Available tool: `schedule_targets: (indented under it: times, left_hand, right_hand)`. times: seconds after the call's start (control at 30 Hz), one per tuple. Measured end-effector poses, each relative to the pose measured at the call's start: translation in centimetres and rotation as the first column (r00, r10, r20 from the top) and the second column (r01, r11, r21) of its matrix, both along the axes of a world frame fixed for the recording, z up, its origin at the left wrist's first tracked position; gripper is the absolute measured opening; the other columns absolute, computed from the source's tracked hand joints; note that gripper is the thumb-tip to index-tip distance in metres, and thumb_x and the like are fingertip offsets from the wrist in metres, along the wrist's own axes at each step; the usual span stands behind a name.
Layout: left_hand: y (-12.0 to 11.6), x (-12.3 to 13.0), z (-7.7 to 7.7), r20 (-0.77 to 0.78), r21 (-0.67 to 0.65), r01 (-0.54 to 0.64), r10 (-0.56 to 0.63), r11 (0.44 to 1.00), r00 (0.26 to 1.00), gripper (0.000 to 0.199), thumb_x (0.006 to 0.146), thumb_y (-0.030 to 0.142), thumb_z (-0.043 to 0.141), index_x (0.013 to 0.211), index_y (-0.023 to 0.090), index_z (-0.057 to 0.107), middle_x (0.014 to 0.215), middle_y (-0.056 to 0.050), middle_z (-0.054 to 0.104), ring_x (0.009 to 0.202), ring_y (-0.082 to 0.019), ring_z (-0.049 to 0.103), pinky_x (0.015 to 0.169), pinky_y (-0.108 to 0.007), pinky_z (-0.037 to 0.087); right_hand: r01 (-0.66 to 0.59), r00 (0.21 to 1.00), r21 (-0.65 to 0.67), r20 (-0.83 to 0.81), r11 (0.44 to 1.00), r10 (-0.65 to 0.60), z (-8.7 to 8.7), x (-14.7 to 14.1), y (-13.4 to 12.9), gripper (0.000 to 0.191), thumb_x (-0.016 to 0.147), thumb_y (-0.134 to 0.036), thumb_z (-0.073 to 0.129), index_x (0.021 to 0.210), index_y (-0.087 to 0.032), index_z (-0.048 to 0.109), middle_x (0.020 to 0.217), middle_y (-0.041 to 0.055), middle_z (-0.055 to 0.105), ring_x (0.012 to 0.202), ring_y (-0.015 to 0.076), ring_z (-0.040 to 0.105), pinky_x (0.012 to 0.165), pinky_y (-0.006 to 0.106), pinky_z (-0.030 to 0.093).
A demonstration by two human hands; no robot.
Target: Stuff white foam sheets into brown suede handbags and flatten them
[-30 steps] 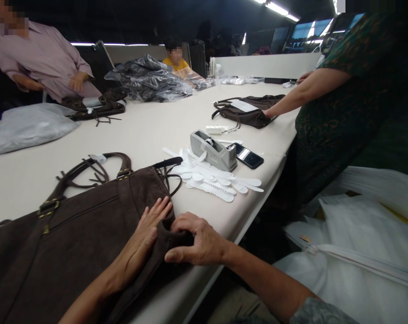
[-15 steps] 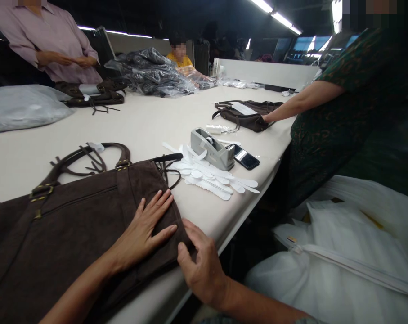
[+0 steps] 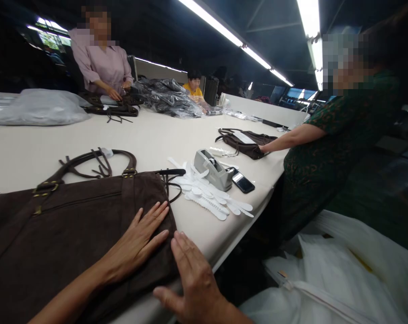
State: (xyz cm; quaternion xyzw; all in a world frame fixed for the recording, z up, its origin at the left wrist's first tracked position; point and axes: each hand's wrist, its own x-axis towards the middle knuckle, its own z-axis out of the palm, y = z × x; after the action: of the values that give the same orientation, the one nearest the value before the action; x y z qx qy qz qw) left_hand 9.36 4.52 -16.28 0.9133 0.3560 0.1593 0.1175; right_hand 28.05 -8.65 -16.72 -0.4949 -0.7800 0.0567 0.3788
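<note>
A dark brown handbag lies flat on the near left of the white table. Its looped handles, brass-coloured fittings and a zip line show along the upper side. Flat on the bag, near its right end, rests my left hand, fingers stretched out. My right hand is at the bag's right edge, fingertips against the side and thumb spread away from them. Beyond the bag's corner lies a pile of white strips with a grey tape dispenser behind it.
A phone lies beside the dispenser. At the table's right side, a co-worker has a hand on another brown bag. Another person stands at the far left near plastic-wrapped goods. White sacks stand at lower right.
My right hand has opened wider, its thumb moving down and away from the bag's edge. My left hand stays flat on the bag. The far-left person's hands have moved down to a bag. The view has tilted up.
</note>
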Motion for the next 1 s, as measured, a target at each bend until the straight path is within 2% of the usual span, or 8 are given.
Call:
schedule_targets:
  times: [0.13, 0.3, 0.43, 0.57, 0.7, 0.8, 0.9, 1.0]
  left_hand:
    - [-0.1, 0.1, 0.2, -0.018, -0.046, -0.028, 0.027, 0.999, 0.999, 0.061, 0.100, 0.050, 0.031, 0.154, 0.032, 0.008, 0.160, -0.002, 0.018, 0.150, -0.024, 0.017, 0.121, -0.059, 0.017]
    - [1.6, 0.2, 0.7, -0.034, -0.112, -0.114, 0.111, 0.987, 0.993, 0.064, 0.099, 0.056, 0.026, 0.154, 0.025, 0.017, 0.160, -0.005, 0.019, 0.151, -0.023, 0.014, 0.123, -0.056, 0.011]
    - [4.1, 0.0, 1.0, -0.059, -0.135, -0.211, 0.205, 0.968, 0.977, 0.069, 0.098, 0.061, 0.021, 0.153, 0.020, 0.023, 0.160, -0.008, 0.021, 0.151, -0.024, 0.013, 0.123, -0.057, 0.008]
    - [5.1, -0.2, 1.2, -0.026, -0.125, -0.234, 0.232, 0.964, 0.972, 0.074, 0.095, 0.066, 0.026, 0.153, 0.021, 0.024, 0.160, -0.010, 0.020, 0.151, -0.027, 0.013, 0.121, -0.060, 0.006]
    - [4.6, -0.4, 1.6, -0.033, -0.120, -0.193, 0.191, 0.974, 0.981, 0.066, 0.090, 0.071, 0.036, 0.145, 0.036, 0.040, 0.161, -0.008, 0.018, 0.151, -0.032, 0.013, 0.118, -0.066, 0.007]
    - [4.1, -0.5, 2.2, -0.028, -0.139, -0.153, 0.150, 0.978, 0.988, 0.057, 0.089, 0.071, 0.037, 0.137, 0.043, 0.049, 0.161, -0.007, 0.020, 0.150, -0.034, 0.013, 0.115, -0.070, 0.009]
    - [3.6, -0.8, 2.9, -0.012, -0.186, -0.131, 0.131, 0.974, 0.991, 0.050, 0.091, 0.068, 0.037, 0.135, 0.047, 0.050, 0.162, -0.004, 0.018, 0.150, -0.034, 0.010, 0.115, -0.070, 0.008]
    - [3.0, -1.0, 3.4, -0.015, -0.242, -0.093, 0.093, 0.966, 0.996, 0.042, 0.095, 0.058, 0.038, 0.136, 0.051, 0.047, 0.162, -0.001, 0.016, 0.150, -0.034, 0.006, 0.115, -0.071, 0.004]
  right_hand:
    - [-0.108, 0.990, 0.049, 0.093, 0.993, 0.103, -0.9, 1.1, 0.8, 0.108, 0.073, -0.043, 0.082, 0.156, -0.011, 0.021, 0.149, 0.0229, 0.043, 0.139, 0.0360, 0.041, 0.111, 0.051, 0.045]
    - [-0.271, 0.960, 0.038, 0.089, 0.962, 0.267, -0.5, 2.1, 4.8, 0.095, 0.078, -0.018, 0.075, 0.156, -0.017, 0.022, 0.150, 0.0169, 0.043, 0.144, 0.0298, 0.034, 0.114, 0.047, 0.043]
    - [-0.259, 0.955, -0.039, 0.136, 0.965, 0.262, -0.1, 1.6, 8.1, 0.087, 0.080, -0.013, 0.072, 0.154, -0.015, 0.029, 0.151, 0.0171, 0.042, 0.143, 0.0295, 0.037, 0.115, 0.048, 0.041]
    - [-0.221, 0.958, -0.129, 0.160, 0.967, 0.240, 0.5, 1.4, 8.6, 0.091, 0.080, -0.016, 0.071, 0.156, -0.012, 0.022, 0.155, 0.0196, 0.033, 0.145, 0.0305, 0.032, 0.117, 0.049, 0.037]
    - [-0.279, 0.936, -0.359, 0.106, 0.891, 0.336, 3.7, 3.4, 7.8, 0.090, 0.081, -0.015, 0.064, 0.158, -0.019, 0.018, 0.161, 0.0124, 0.021, 0.149, 0.0273, 0.023, 0.120, 0.048, 0.031]
    - [-0.375, 0.909, -0.469, -0.019, 0.800, 0.415, 7.6, 4.4, 9.3, 0.067, 0.091, -0.023, 0.057, 0.153, -0.024, 0.033, 0.157, 0.0076, 0.034, 0.146, 0.0219, 0.031, 0.121, 0.042, 0.030]
    - [-0.364, 0.930, -0.370, -0.087, 0.855, 0.358, 9.7, 3.2, 13.4, 0.050, 0.099, -0.030, 0.047, 0.148, -0.024, 0.042, 0.153, 0.0065, 0.043, 0.144, 0.0186, 0.035, 0.122, 0.040, 0.028]
    - [-0.329, 0.940, -0.285, -0.009, 0.900, 0.341, 8.8, 0.3, 19.0, 0.050, 0.100, -0.030, 0.043, 0.148, -0.019, 0.042, 0.156, 0.0099, 0.037, 0.146, 0.0200, 0.031, 0.122, 0.043, 0.025]
